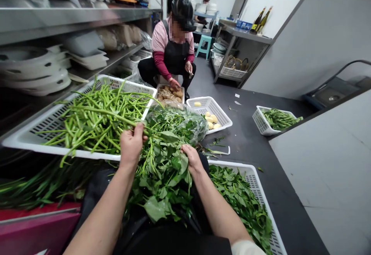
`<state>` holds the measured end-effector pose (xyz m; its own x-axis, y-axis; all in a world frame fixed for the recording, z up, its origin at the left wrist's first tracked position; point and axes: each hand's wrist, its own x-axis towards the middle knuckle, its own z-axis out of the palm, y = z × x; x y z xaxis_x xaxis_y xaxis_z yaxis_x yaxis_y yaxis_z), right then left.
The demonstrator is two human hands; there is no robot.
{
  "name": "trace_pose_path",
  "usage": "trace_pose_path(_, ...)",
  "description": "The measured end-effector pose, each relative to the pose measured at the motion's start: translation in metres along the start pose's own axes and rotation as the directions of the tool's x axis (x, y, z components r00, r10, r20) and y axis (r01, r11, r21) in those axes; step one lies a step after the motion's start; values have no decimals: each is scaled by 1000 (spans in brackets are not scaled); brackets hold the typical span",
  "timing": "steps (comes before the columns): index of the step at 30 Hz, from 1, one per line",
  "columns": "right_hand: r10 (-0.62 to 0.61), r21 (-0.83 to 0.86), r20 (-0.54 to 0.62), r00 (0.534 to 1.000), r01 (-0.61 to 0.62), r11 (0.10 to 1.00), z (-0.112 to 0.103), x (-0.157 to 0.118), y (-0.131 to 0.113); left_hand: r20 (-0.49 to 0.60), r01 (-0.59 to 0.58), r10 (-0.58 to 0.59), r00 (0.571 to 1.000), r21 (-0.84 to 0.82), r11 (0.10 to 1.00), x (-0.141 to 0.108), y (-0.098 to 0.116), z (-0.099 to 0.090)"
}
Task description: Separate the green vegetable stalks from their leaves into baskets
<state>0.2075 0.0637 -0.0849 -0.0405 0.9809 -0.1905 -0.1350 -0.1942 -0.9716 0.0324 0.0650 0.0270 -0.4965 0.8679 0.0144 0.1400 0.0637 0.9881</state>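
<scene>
My left hand (131, 144) is closed around a long green leafy-vegetable stem (116, 115), which slants up to the left over the white basket of bare stems (37, 146). Pinched at the leafy end of the greens, my right hand (191, 158) is on the other side of my lap. A pile of leafy greens (162, 185) lies on my lap between my forearms. Beyond it, more greens sit in a clear plastic bag (199, 125). By my right arm stands a white basket (256, 177) holding picked leaves (240, 204).
A co-worker (176, 42) crouches ahead beside a basket of brown root vegetables (171, 93). Near it is a basket (226, 121) with peeled potatoes (213, 119). Green beans fill a basket (262, 125) at right. Metal shelving (87, 21) runs along the left; long green stalks (52, 181) lie below.
</scene>
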Motion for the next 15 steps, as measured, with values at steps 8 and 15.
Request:
trace_pose_path(8,24,-868,29,999,13,497,-54,-28,-65,-128,14,-27,991,-100,995,21,2,-17)
trace_pose_path(15,-435,-749,287,854,482,454,13,-47,-100,42,33,-33,999,2,999,5,4,-4)
